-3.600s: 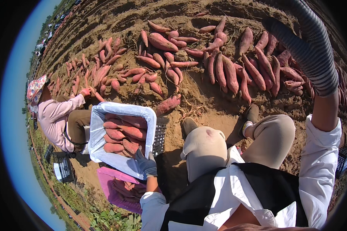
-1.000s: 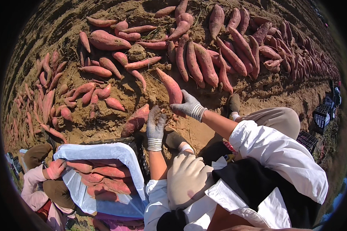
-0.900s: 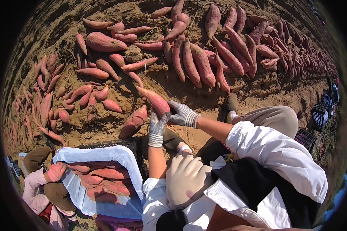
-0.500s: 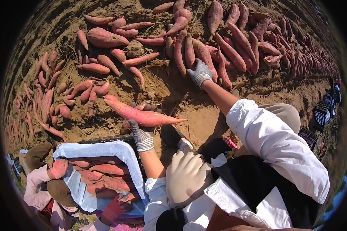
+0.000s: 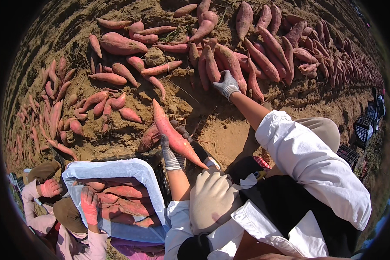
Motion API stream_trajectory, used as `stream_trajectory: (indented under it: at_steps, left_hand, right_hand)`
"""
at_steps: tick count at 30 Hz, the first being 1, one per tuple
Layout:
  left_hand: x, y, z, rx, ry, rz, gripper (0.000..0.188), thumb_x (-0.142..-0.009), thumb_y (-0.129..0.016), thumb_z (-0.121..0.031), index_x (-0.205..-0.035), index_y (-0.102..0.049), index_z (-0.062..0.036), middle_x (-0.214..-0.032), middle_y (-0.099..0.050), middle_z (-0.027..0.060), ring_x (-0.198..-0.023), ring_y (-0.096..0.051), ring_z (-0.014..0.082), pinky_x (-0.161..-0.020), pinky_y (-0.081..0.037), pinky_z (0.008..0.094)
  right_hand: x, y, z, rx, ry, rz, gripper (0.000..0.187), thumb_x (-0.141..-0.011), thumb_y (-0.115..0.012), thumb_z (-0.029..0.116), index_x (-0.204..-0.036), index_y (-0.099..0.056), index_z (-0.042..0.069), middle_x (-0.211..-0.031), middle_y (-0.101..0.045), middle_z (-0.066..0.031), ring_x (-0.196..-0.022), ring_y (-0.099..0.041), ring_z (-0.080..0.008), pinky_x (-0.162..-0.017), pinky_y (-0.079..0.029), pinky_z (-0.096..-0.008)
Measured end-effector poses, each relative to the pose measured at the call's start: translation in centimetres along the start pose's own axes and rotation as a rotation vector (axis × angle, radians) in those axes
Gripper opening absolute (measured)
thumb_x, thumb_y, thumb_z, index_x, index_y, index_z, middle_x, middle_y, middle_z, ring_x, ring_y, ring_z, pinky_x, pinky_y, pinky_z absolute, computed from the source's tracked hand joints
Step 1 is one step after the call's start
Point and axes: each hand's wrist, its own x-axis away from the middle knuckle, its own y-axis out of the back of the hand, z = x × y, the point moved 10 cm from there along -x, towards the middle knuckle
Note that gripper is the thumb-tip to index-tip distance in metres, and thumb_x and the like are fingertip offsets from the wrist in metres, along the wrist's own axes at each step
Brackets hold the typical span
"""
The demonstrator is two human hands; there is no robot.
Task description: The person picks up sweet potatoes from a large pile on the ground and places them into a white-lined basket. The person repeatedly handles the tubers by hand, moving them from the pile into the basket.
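Observation:
My left hand (image 5: 172, 157), in a grey striped glove, is closed round a large pink sweet potato (image 5: 174, 135). The root slants, its upper tip pointing away from me and its lower tip toward my body. Behind it, a second sweet potato (image 5: 149, 138) is partly covered; whether my fingers touch it I cannot tell. Farther out on the right, my gloved right hand (image 5: 226, 85) is closed on the near end of a slim sweet potato (image 5: 211, 65) in the row. More sweet potatoes (image 5: 229, 63) lie right beside those fingers.
At lower left stands a crate with a pale blue liner (image 5: 138, 167), holding several sweet potatoes (image 5: 128, 201). A co-worker's pink-gloved hands (image 5: 90, 206) are at its left side. Sweet potatoes (image 5: 121, 43) cover the soil beyond. Black crates (image 5: 363, 127) stand far right.
The large sweet potato in my left hand has swung from nearly level to a steep slant. At my right hand, the slim one now leans left. The co-worker's hands have shifted left.

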Motion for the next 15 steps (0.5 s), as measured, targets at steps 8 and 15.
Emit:
stream_trajectory:
  at_steps: [8,15]
  left_hand:
    - [-0.1,0.3,0.3,0.063,-0.003,-0.005,0.087,-0.072,-0.071,-0.053,-0.136,-0.037,-0.0048,-0.117,-0.051,0.0075,-0.112,-0.049,0.0230,-0.100,-0.039,0.0371]
    - [0.7,1.2,0.9,0.112,-0.013,-0.032,0.089,-0.070,-0.070,-0.054,-0.136,-0.037,-0.0054,-0.117,-0.051,0.0074,-0.113,-0.049,0.0234,-0.101,-0.039,0.0380]
  right_hand:
    - [7.4,-2.4,7.0,-0.264,0.214,0.410,0.067,-0.073,-0.073,0.044,-0.121,-0.054,0.002,-0.109,-0.064,-0.0190,-0.100,-0.062,-0.0265,-0.089,-0.047,-0.0347]
    - [9.6,-2.7,14.3,-0.072,0.513,0.473,0.049,-0.084,-0.061,0.050,-0.099,-0.066,0.004,-0.108,-0.062,-0.0165,-0.102,-0.060,-0.0317,-0.085,-0.048,-0.0388]
